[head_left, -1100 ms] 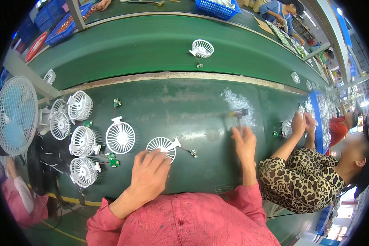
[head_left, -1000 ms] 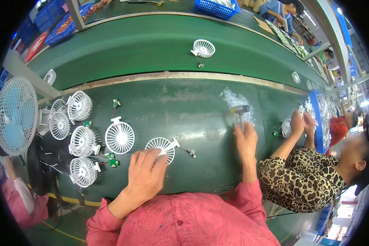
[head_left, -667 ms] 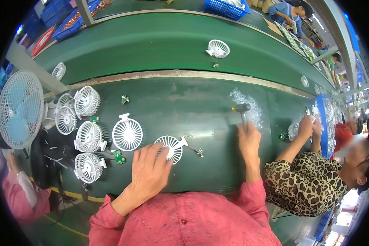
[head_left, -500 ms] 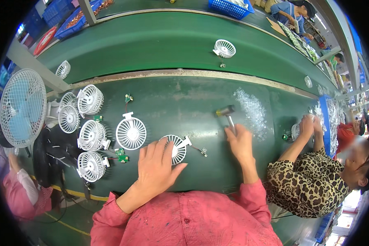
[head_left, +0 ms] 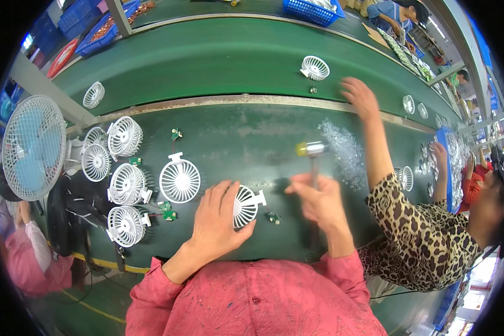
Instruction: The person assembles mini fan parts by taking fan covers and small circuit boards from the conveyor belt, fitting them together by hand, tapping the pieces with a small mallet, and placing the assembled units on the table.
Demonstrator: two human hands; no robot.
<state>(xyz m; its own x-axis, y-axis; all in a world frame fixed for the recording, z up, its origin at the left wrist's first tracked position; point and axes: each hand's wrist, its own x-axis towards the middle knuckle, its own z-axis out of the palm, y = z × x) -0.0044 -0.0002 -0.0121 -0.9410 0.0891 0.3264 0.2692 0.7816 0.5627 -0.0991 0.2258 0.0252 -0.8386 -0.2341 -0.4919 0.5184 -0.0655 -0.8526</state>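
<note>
The fan head [head_left: 245, 207] lies on the counter [head_left: 252, 151], directly in front of the wearer and partly under the left hand [head_left: 218, 215]. It is a round, white, open-ribbed cage: thin ribs radiate from a pale centre to a circular rim. A short white neck with a crosspiece projects from the right side. Just beside the neck, toward the wearer, is a small circuit board [head_left: 274, 218], slightly blurred. The left side of the cage is covered by the fingers.

Left grip: partly open; fingers extended over the left side, thumb near the lower rim. Whether it clamps the cage cannot be told.

Right grip: the right hand [head_left: 323, 206] is closed around the handle of a hammer [head_left: 316, 148]. The hammer head is raised, yellow at its left end and silvery at its right. The handle is motion-blurred.
</note>
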